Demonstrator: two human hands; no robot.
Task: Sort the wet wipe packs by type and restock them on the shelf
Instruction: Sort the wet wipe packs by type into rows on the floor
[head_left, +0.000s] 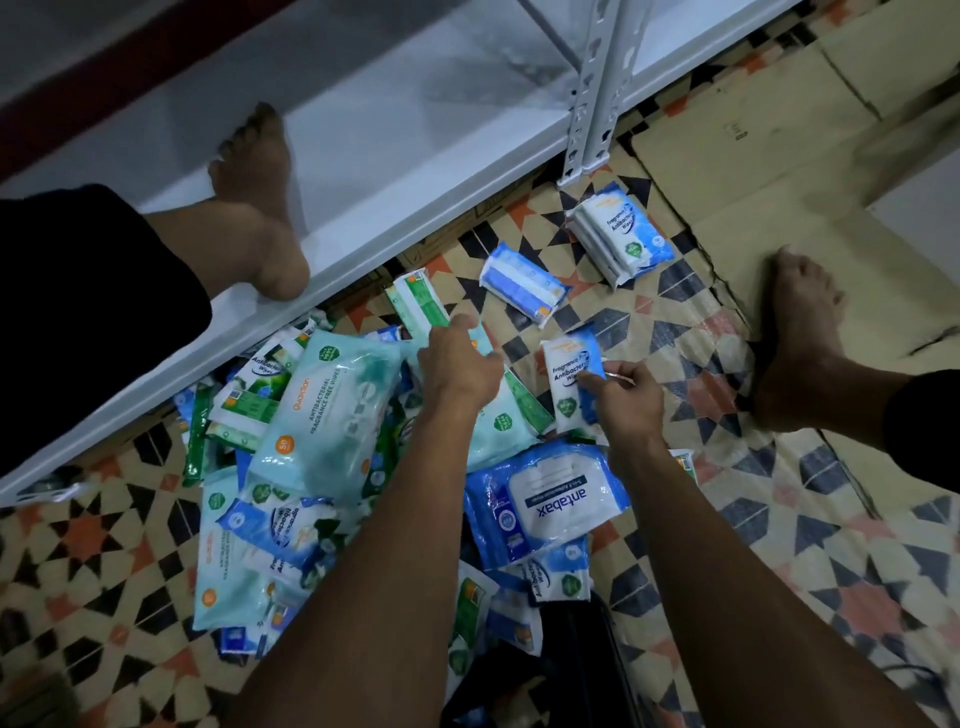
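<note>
While my right hand (626, 395) pinches a small blue-and-white antibacterial pack (571, 379) by its lower edge, my left hand (460, 364) reaches into the mixed heap (322, 467) with fingers curled around the end of a green-striped pack (415, 304); how firm that grip is, I cannot tell.

To do this step well, I think I should lay the small pack flat on the sorted stack (621, 234) of the same kind near the shelf post (597, 88), label up and edges matched, so the stack can later be lifted in one piece. The green pack should begin its own group, apart from the blue ones.

All packs are soft plastic pouches, glossy and a little crinkled, so they probably slide on each other. A big pale teal pack (332, 415) and a blue "antabax" pack (545, 501) with a rigid-looking lid lie on the heap. One blue striped pack (522, 283) lies alone on the patterned woven mat (727, 519). Beside it is flattened cardboard (753, 130), and the white metal shelf (389, 130) holds none of the packs yet.
</note>
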